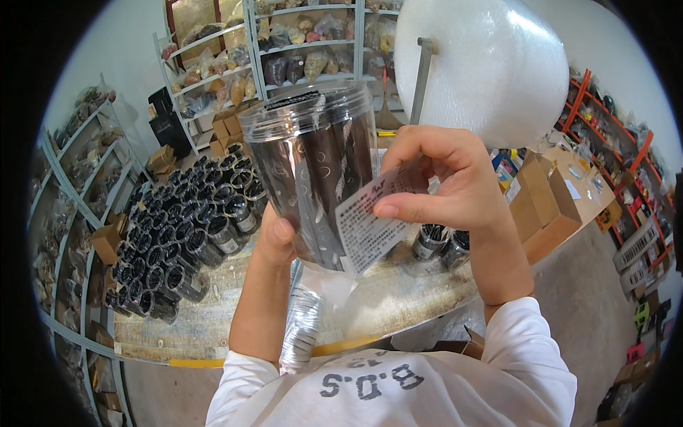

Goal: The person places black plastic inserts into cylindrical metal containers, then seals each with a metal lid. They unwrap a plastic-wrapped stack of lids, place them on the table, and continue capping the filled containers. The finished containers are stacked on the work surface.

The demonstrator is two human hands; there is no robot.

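Observation:
A clear plastic jar (313,171) with a screw-thread rim stands nearly upright in front of me, filled with dark long pieces bearing pale marks. My left hand (276,238) grips it low on its left side, fingers wrapped behind it. Between thumb and fingers, my right hand (445,178) pinches a pale printed label (373,220), whose left edge lies against the jar's lower right side while the rest stands away. Below the jar, on the table's near part, is a silvery wrapped roll (302,320) with white film over its top.
Many similar filled jars (178,228) crowd the left of the table (213,313); a few more jars (430,242) stand at right. An open cardboard box (544,206) is farther right. Behind are a huge bubble-wrap roll (484,64) and shelves (306,50) of bagged goods.

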